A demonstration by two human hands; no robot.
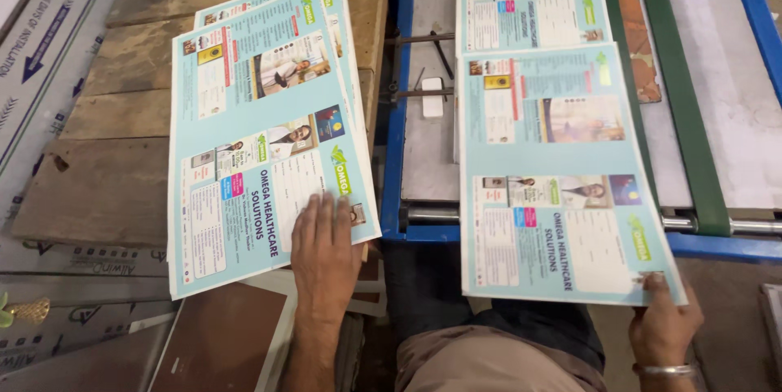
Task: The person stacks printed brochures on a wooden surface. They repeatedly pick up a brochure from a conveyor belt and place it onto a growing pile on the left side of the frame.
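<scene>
Left hand [326,249] flat on stacked printed sheet [265,131]; right hand [664,323] pinching machine-side sheet [562,188] corner (mid-transfer, probably); next, lift across squarely.

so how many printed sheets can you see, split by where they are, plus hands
Printed sheets on the wooden table: 2, the top sheet under the left hand and a lower sheet peeking out.
Printed sheets on the blue machine: 2, the near sheet pinched by the right hand, and a far sheet.
Hands: 2.
Total: 6.
</scene>
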